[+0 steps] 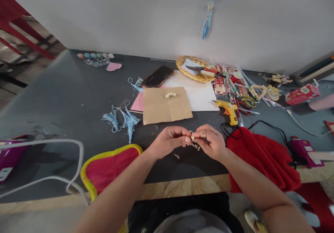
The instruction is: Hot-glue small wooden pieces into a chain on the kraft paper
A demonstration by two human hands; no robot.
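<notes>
My left hand (pixel 172 140) and my right hand (pixel 210 140) meet above the dark tabletop near its front edge. Between their fingertips they pinch a small cluster of cream pieces (pixel 192 137). Several similar loose pieces (pixel 196 147) lie on the table just below the fingers. Behind my hands, a brown paper sheet (pixel 167 111) holds a short curved row of cream pieces (pixel 170 95). Light blue tassels (pixel 130 119) rest left of the paper. A yellow glue gun (pixel 227 110) lies to the right, its nozzle pointing left.
A phone (pixel 158 76) and a wicker basket (pixel 182 67) with pliers sit at the back. Red sticks (pixel 220 83) lie at back right, beside a juice box (pixel 302 93). Red cloth (pixel 261 156) covers the right front; a pink pad with yellow edging (pixel 112 167) is at left.
</notes>
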